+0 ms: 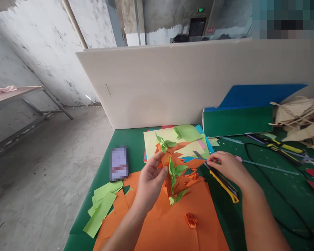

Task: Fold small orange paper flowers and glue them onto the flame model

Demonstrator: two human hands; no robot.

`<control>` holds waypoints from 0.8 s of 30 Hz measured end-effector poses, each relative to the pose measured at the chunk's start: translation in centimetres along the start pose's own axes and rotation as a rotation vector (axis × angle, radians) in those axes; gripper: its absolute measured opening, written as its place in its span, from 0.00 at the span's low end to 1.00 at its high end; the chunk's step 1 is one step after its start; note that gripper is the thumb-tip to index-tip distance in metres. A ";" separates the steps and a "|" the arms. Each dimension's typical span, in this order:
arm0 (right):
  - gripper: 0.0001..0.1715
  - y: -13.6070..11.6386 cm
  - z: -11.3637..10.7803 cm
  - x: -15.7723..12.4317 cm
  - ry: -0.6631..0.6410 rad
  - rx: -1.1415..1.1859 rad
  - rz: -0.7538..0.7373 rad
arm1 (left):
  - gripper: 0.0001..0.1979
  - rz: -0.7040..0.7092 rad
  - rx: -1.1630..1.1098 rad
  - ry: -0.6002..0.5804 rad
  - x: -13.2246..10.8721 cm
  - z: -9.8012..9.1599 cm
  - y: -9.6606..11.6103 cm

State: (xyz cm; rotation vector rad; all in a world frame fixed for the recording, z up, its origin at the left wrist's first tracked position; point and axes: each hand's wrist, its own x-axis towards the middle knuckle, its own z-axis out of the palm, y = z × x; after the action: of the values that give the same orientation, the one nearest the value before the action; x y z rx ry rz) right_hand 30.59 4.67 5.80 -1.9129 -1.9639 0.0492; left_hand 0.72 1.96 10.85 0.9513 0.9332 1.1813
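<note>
Folded orange paper [166, 159] was above the orange sheet [167, 223], pinched in our left hand [154, 172]. We couldn't tell if our right hand [222, 165] gripped anything. Green leaves [174, 170] seemed on; one bud [190, 220] lay loose.

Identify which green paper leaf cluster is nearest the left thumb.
The middle cluster, beside the thumb of the left hand; the upper cluster and lower cluster are farther off.
</note>
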 end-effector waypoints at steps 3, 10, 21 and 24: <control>0.08 -3.5 0.4 0.7 -0.217 0.033 0.011 | 0.24 -0.004 0.003 0.002 -0.1 0.1 0.1; 0.08 -4.3 2.5 0.6 -0.236 0.041 0.051 | 0.25 -0.015 0.017 0.006 -0.1 0.1 0.1; 0.08 -4.6 2.2 0.6 -0.240 0.092 0.026 | 0.25 0.002 0.025 0.002 -0.2 0.2 0.3; 0.10 -4.6 2.0 0.6 -0.254 0.106 0.035 | 0.25 0.004 0.028 0.003 -0.2 0.1 0.4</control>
State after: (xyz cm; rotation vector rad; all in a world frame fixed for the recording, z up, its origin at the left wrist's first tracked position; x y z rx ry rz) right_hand 25.65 5.47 5.44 -1.9510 -2.0398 0.4172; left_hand 0.68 1.82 11.26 0.9740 0.9526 1.1760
